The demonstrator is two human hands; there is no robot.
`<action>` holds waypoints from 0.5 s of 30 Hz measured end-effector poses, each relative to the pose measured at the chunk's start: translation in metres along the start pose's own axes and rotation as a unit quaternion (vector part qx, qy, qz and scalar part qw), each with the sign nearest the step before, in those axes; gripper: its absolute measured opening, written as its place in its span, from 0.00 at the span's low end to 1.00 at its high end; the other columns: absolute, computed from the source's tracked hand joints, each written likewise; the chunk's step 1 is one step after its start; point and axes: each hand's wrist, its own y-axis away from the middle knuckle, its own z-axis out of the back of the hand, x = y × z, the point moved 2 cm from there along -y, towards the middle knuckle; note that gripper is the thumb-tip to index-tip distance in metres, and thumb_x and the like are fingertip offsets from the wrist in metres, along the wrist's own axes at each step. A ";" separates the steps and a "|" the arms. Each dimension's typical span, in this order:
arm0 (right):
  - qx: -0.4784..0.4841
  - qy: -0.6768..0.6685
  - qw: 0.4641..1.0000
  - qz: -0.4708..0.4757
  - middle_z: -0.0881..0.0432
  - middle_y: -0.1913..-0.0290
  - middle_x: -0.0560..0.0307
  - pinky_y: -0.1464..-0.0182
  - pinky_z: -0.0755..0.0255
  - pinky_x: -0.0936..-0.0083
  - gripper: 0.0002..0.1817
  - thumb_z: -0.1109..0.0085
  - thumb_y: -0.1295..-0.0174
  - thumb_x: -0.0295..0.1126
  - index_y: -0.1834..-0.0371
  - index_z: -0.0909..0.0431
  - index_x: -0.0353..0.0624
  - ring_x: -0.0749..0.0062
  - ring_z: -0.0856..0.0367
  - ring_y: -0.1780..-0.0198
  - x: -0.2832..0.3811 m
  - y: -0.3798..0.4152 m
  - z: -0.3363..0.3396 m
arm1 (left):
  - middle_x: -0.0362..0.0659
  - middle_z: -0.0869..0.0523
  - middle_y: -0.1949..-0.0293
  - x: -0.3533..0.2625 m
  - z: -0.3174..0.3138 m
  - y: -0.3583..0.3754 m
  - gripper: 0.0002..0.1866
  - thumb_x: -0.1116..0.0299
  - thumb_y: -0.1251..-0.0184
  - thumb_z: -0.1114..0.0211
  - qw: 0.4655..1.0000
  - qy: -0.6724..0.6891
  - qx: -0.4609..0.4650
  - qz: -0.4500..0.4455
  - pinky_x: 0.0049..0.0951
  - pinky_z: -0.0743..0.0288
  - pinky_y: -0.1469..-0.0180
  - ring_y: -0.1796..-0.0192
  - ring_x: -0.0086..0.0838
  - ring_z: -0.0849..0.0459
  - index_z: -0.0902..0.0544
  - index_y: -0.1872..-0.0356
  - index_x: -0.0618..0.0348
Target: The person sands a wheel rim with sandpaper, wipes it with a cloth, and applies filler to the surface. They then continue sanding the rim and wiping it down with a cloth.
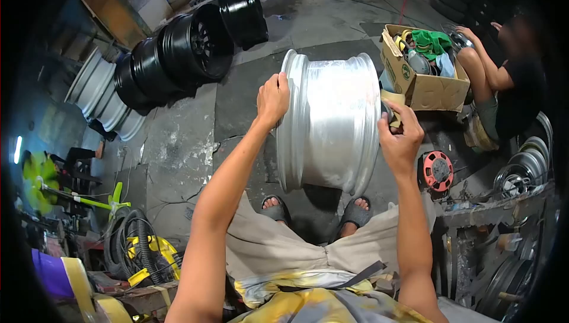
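Note:
A bare silver wheel rim (338, 115) stands on its edge in front of me, between my two feet, its wide barrel shiny. My left hand (274, 99) is closed over the rim's left lip, thumb side up. At the opposite lip, my right hand (402, 136) pinches a folded tan sheet (393, 99) that looks like sandpaper, with a dark face against the rim's edge. The far side of the rim and part of the sheet are hidden.
Black rims (184, 47) line the left back, beside silver rims (104, 88). A cardboard box (435, 90) of tools stands right, near another seated person (489, 74). A red-and-black reel (437, 170) lies on the floor. A green fan (40, 182) spins at left.

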 end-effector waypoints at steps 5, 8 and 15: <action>0.009 0.006 0.994 0.111 0.20 0.65 0.54 0.61 0.25 0.70 0.15 0.35 0.48 0.18 0.56 0.14 0.39 0.63 0.21 0.65 0.016 -0.008 -0.020 | 0.65 0.14 0.61 -0.001 0.015 0.027 0.25 0.52 0.18 0.56 1.000 0.006 0.026 -0.008 0.59 0.28 0.50 0.54 0.66 0.18 0.19 0.60 0.66; 0.009 -0.012 0.997 0.074 0.24 0.55 0.51 0.56 0.25 0.69 0.12 0.33 0.49 0.20 0.61 0.12 0.41 0.62 0.22 0.58 0.026 -0.009 -0.035 | 0.65 0.15 0.62 -0.003 0.025 0.040 0.25 0.52 0.18 0.55 0.999 -0.013 0.045 -0.001 0.59 0.28 0.51 0.56 0.66 0.18 0.19 0.60 0.65; 0.001 -0.037 0.995 0.097 0.22 0.56 0.51 0.53 0.26 0.69 0.08 0.33 0.45 0.22 0.62 0.12 0.38 0.61 0.22 0.54 0.053 -0.019 -0.058 | 0.50 0.13 0.69 -0.007 0.065 0.052 0.17 0.58 0.23 0.40 0.997 0.000 0.069 -0.037 0.38 0.23 0.58 0.66 0.39 0.14 0.15 0.57 0.64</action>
